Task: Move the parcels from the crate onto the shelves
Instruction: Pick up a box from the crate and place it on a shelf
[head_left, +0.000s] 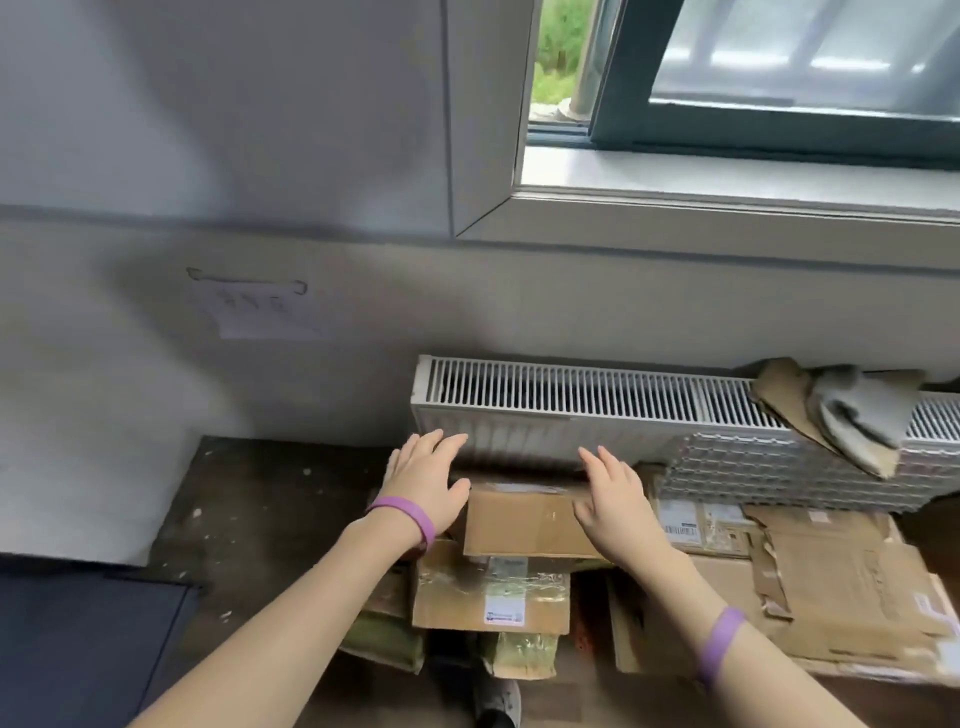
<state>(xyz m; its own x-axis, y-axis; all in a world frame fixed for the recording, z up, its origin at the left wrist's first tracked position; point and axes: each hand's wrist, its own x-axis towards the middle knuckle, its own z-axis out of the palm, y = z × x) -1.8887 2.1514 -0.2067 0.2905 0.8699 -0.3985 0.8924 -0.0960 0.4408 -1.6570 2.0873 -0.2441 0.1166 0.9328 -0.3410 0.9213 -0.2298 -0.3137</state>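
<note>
A plain cardboard parcel (524, 519) lies on top of a pile of parcels below the radiator. My left hand (426, 478) is at its left end, fingers spread, thumb near the box's top corner. At its right end is my right hand (613, 493), also with fingers apart. Both hands flank the box; neither has closed on it. Under it lies a taped parcel (493, 592) with a white label, and greenish packets (514, 652) sit lower still. No crate or shelf can be made out.
A white radiator (571, 395) runs along the wall just behind the pile. Flattened cardboard (841, 587) and labelled parcels (696, 525) lie to the right. A rag on cardboard (852, 410) rests on the radiator. A window (753, 78) is above. My shoe (498, 704) shows below.
</note>
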